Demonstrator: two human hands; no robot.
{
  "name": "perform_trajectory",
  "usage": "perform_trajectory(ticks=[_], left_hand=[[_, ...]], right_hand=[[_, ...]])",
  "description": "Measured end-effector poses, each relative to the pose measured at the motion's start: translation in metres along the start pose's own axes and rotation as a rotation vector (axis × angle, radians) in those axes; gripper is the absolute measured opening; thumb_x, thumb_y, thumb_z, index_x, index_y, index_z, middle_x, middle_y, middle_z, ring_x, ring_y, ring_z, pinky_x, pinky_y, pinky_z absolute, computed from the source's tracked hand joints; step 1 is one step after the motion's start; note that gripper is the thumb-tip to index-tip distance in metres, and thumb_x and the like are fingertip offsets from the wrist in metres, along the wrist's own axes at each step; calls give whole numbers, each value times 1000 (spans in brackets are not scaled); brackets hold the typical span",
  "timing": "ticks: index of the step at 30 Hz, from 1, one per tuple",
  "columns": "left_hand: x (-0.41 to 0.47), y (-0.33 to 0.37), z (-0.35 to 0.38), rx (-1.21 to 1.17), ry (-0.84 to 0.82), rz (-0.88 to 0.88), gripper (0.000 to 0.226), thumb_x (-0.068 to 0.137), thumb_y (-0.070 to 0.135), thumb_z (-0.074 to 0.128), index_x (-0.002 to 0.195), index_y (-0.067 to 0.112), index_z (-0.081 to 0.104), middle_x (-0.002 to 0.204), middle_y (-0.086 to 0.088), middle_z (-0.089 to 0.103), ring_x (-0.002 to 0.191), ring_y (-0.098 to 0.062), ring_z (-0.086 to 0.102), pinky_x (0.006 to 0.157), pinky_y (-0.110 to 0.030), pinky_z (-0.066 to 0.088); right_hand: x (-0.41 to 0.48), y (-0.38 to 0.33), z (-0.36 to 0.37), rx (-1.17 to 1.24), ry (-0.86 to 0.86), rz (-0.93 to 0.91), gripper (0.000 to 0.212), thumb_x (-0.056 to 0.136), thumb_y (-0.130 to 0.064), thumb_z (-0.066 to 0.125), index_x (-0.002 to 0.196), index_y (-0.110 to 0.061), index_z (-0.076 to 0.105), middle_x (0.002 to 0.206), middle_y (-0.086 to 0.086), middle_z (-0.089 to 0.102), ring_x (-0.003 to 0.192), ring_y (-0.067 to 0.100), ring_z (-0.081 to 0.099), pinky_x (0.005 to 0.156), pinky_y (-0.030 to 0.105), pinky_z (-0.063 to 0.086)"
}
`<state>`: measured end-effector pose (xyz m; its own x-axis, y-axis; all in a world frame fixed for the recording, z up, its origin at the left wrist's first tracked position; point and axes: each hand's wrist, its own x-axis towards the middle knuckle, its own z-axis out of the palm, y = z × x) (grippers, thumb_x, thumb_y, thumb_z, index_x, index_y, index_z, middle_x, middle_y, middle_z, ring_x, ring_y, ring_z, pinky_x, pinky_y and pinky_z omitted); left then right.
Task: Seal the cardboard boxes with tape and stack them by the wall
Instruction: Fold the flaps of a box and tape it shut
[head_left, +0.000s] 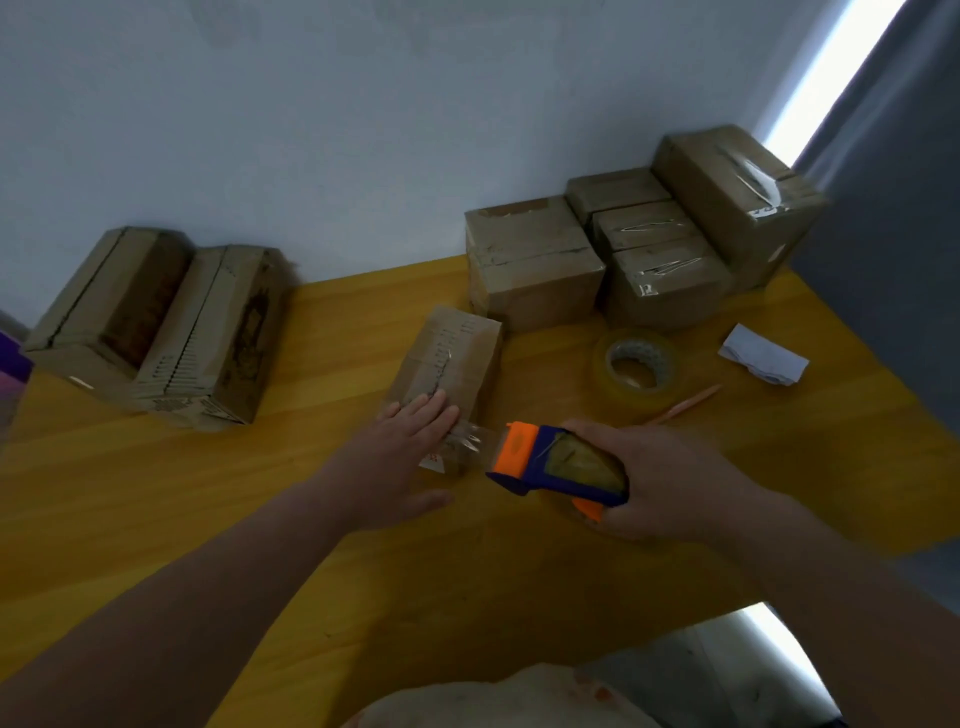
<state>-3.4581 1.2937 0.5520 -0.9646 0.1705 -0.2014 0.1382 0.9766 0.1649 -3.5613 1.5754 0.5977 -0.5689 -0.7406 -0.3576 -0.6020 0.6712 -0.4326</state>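
A small cardboard box (451, 358) lies in the middle of the yellow table (311, 519), a strip of clear tape running down its top. My left hand (402, 452) presses flat on the box's near end, fingers straight. My right hand (660, 478) grips a blue and orange tape dispenser (550, 465) just right of the box's near corner. Clear tape stretches from the dispenser's orange head to the box under my left fingers. A group of taped boxes (649, 249) stands by the wall at the back right.
Two untaped boxes (156, 327) lie at the back left by the wall. A spare roll of clear tape (638, 370), a pink pen (685, 402) and a folded white paper (761, 354) lie right of the box. The table's edge runs close on the right.
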Motion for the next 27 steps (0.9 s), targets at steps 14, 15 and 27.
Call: perform_trajectory(ticks=[14, 15, 27], left_hand=[[1, 4, 0, 0, -46, -58, 85, 93, 28, 54, 152, 25, -6, 159, 4, -12, 147, -12, -9, 111, -26, -13], [2, 4, 1, 0, -41, -66, 84, 93, 24, 54, 152, 26, -6, 160, 4, -11, 147, -12, -9, 111, -26, -13], [8, 4, 7, 52, 57, -99, 69, 101, 12, 42, 152, 28, -1, 161, 5, -5, 148, -12, 0, 117, -28, 2]], right_hand=[[58, -43, -15, -172, -227, 138, 83, 79, -39, 70, 149, -42, 25, 95, -9, 46, 81, 13, 48, 60, 26, 42], [61, -42, -17, -118, -252, 154, 84, 78, -35, 71, 149, -41, 26, 92, -10, 45, 79, 12, 49, 60, 25, 43], [64, -29, -19, 46, -306, 269, 65, 72, -34, 76, 132, -28, 51, 98, -3, 56, 82, 15, 58, 61, 26, 47]])
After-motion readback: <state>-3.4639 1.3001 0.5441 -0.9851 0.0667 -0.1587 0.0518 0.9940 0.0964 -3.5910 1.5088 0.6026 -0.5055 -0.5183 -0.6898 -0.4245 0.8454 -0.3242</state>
